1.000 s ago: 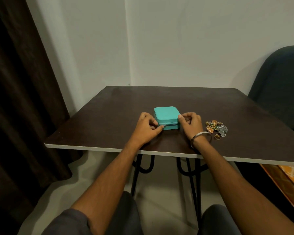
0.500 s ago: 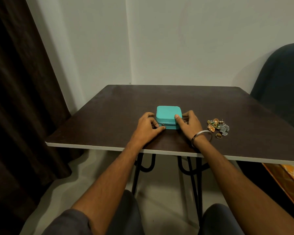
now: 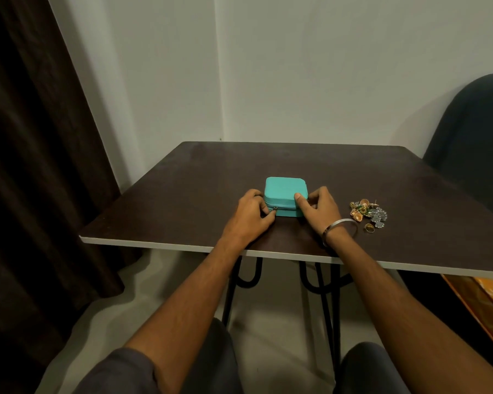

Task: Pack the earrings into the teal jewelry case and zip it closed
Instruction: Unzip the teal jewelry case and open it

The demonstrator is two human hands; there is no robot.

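While the teal jewelry case [image 3: 285, 196] sits shut near the front middle of the dark table [image 3: 182, 189], both hands frame it — the left hand [image 3: 249, 213] at its near-left corner, the right hand [image 3: 319, 207] clasping its right side. A second ago the right hand lay curled against the case's near-right corner; now its thumb has climbed onto the lid's edge and the fingers wrap the far-right side, so the box looks properly braced. The left hand has crept in along the front seam, and its thumb and forefinger pinch the small metal zipper pull [image 3: 274, 209] at the left end of the front face. The seam itself reads as a closed line across the front, with no gap that I can make out, so the zip appears not yet run. This suggests the opening step is only just starting: one hand steadies, the other readies to draw the pull around the edge. The earrings [image 3: 366, 211] lie in a loose heap on the table to the right of the case, well clear of it and just beyond the bangle [image 3: 339, 227] on the right wrist, with a single gold ring [image 3: 369, 228] beside the pile — none of it is packed, so nearly all of the task remains.
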